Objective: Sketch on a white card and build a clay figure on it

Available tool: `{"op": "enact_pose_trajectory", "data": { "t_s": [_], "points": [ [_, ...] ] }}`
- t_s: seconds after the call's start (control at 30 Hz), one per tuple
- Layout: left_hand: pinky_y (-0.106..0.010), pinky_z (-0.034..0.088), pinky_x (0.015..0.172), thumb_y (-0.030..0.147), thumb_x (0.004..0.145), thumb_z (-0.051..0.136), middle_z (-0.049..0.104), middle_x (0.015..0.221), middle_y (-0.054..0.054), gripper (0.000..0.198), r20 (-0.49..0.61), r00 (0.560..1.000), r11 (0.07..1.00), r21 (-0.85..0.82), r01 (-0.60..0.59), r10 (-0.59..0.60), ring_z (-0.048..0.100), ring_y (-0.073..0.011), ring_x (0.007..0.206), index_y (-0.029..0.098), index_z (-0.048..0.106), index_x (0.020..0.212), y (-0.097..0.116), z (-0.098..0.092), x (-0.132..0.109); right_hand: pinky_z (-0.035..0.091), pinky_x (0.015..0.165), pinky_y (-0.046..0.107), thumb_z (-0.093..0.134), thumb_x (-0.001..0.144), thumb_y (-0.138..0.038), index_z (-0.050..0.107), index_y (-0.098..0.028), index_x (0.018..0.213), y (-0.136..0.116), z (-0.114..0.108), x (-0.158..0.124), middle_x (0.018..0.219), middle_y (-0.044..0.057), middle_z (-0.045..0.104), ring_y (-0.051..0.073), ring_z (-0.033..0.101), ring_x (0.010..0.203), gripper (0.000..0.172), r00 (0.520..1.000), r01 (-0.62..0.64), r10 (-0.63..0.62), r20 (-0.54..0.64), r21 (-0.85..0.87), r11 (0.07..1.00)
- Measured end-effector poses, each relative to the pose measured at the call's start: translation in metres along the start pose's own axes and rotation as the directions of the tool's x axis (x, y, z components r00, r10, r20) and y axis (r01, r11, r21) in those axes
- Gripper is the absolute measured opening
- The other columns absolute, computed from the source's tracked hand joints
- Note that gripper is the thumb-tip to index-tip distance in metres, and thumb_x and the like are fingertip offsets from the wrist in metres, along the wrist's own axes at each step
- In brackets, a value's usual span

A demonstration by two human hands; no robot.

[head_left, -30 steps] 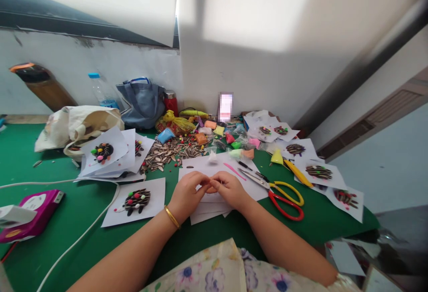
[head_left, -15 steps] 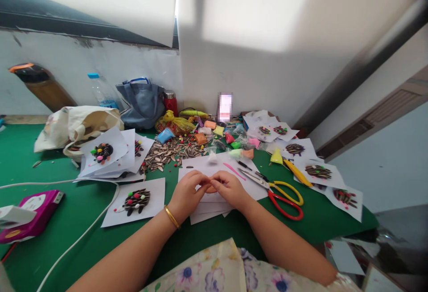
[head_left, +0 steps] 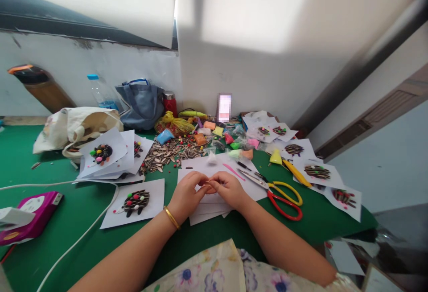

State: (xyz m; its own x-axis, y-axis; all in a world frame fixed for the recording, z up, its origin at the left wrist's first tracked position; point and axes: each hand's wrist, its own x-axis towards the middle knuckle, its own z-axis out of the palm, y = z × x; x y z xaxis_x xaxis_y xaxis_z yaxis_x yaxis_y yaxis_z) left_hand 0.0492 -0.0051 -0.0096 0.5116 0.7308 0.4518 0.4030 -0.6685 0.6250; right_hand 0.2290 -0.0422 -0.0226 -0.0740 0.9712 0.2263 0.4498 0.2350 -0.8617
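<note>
My left hand [head_left: 189, 196], with a gold bangle at its wrist, meets my right hand [head_left: 230, 190] fingertip to fingertip. Both are closed in a pinch over the stack of white paper [head_left: 197, 163]. Whatever sits between the fingertips is too small and too covered to name. Just beyond the hands lie a single sunflower seed [head_left: 189, 167], a pink strip-like tool [head_left: 233, 171] and a black pen [head_left: 244, 166]. Scissors [head_left: 277, 194] with one yellow and one red handle rest at the right edge of the paper, near my right hand.
Left of my hands lies a card with a seed hedgehog [head_left: 136, 202]. Behind are a sunflower seed pile [head_left: 163, 154] and coloured clay packets [head_left: 200, 139]. More cards [head_left: 317, 171] line the right edge. A white cable [head_left: 83, 234] and purple power strip [head_left: 31, 216] lie left.
The fingertips have shifted slightly against each other, still pinched together. The view has moved a little; the things on the table look the same.
</note>
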Motion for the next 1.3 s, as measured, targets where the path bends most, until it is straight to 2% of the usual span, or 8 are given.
{"op": "enact_pose_trajectory", "data": {
  "t_s": [0.33, 0.5, 0.6, 0.7, 0.8, 0.9, 1.13, 1.3],
  "points": [
    [-0.029, 0.047, 0.069, 0.025, 0.087, 0.062, 0.064, 0.078, -0.001, 0.009, 0.015, 1.000, 1.000, 0.014, 0.010, -0.011, 0.059, -0.0159, 0.076, 0.020, 0.064, 0.080, -0.004, 0.001, 0.001, 0.045, 0.077, 0.029, 0.050, 0.094, -0.039, 0.069, -0.021, 0.090, 0.003, -0.002, 0.002, 0.086, 0.003, 0.068, 0.018, 0.062, 0.084, 0.027, 0.998, 0.046, -0.046, 0.038, -0.002, 0.999],
    [-0.028, 0.046, 0.069, 0.023, 0.086, 0.062, 0.061, 0.077, -0.001, 0.011, 0.011, 1.000, 0.999, 0.031, -0.012, 0.012, 0.058, -0.0156, 0.075, 0.020, 0.061, 0.075, -0.002, 0.001, 0.000, 0.047, 0.074, 0.029, 0.058, 0.089, -0.035, 0.070, -0.022, 0.090, -0.001, 0.001, 0.001, 0.086, 0.002, 0.069, 0.018, 0.063, 0.081, 0.018, 0.998, -0.029, 0.026, 0.054, 0.048, 0.998],
    [-0.029, 0.047, 0.072, 0.022, 0.085, 0.062, 0.062, 0.081, -0.001, 0.003, 0.000, 1.000, 0.998, 0.065, -0.020, 0.020, 0.058, -0.0166, 0.079, 0.021, 0.064, 0.088, -0.006, -0.002, 0.000, 0.047, 0.074, 0.029, 0.059, 0.088, -0.034, 0.069, -0.021, 0.090, 0.000, 0.001, 0.002, 0.087, 0.002, 0.069, 0.017, 0.062, 0.080, 0.017, 0.999, -0.025, 0.022, 0.040, 0.067, 0.997],
    [-0.032, 0.048, 0.079, 0.016, 0.085, 0.060, 0.063, 0.089, -0.002, 0.026, -0.027, 1.000, 0.994, 0.113, 0.014, -0.011, 0.060, -0.0178, 0.084, 0.021, 0.061, 0.110, -0.014, -0.007, 0.001, 0.046, 0.077, 0.030, 0.059, 0.086, -0.031, 0.069, -0.020, 0.088, 0.007, -0.004, 0.008, 0.086, 0.002, 0.067, 0.017, 0.060, 0.082, 0.014, 0.998, 0.011, -0.011, -0.067, -0.003, 1.000],
    [-0.034, 0.049, 0.083, 0.009, 0.085, 0.052, 0.065, 0.098, -0.004, 0.031, -0.023, 0.999, 0.985, 0.168, 0.045, -0.042, 0.061, -0.0185, 0.088, 0.021, 0.060, 0.113, -0.023, -0.011, 0.003, 0.045, 0.075, 0.029, 0.061, 0.083, -0.028, 0.068, -0.019, 0.087, 0.017, -0.010, 0.015, 0.085, 0.002, 0.066, 0.016, 0.058, 0.079, 0.012, 0.995, -0.038, 0.035, -0.097, -0.035, 0.999],
    [-0.036, 0.049, 0.086, 0.009, 0.086, 0.049, 0.065, 0.102, -0.006, 0.029, 0.017, 0.999, 0.978, 0.207, 0.034, -0.038, 0.061, -0.0205, 0.094, 0.020, 0.063, 0.109, -0.025, -0.009, 0.002, 0.044, 0.073, 0.028, 0.060, 0.084, -0.026, 0.068, -0.019, 0.087, 0.021, -0.017, 0.022, 0.086, 0.002, 0.068, 0.016, 0.059, 0.078, 0.011, 0.997, -0.064, 0.060, -0.046, -0.087, 0.994],
    [-0.038, 0.048, 0.088, 0.010, 0.086, 0.050, 0.065, 0.105, -0.009, 0.030, 0.117, 0.992, 0.973, 0.232, 0.010, -0.038, 0.060, -0.0231, 0.098, 0.018, 0.067, 0.109, -0.022, 0.001, 0.000, 0.042, 0.078, 0.029, 0.060, 0.085, -0.019, 0.073, -0.019, 0.088, 0.017, -0.020, 0.035, 0.087, 0.003, 0.068, 0.017, 0.059, 0.084, 0.013, 0.990, 0.075, -0.028, 0.139, -0.345, 0.936],
    [-0.038, 0.046, 0.090, 0.013, 0.088, 0.049, 0.065, 0.106, -0.009, 0.031, 0.157, 0.987, 0.969, 0.246, -0.017, -0.023, 0.059, -0.0235, 0.099, 0.020, 0.066, 0.113, -0.024, 0.005, 0.001, 0.042, 0.077, 0.029, 0.060, 0.085, -0.017, 0.073, -0.019, 0.089, 0.019, -0.015, 0.036, 0.087, 0.003, 0.068, 0.017, 0.058, 0.083, 0.014, 0.988, 0.084, -0.026, 0.152, -0.389, 0.917]
  ]
}}
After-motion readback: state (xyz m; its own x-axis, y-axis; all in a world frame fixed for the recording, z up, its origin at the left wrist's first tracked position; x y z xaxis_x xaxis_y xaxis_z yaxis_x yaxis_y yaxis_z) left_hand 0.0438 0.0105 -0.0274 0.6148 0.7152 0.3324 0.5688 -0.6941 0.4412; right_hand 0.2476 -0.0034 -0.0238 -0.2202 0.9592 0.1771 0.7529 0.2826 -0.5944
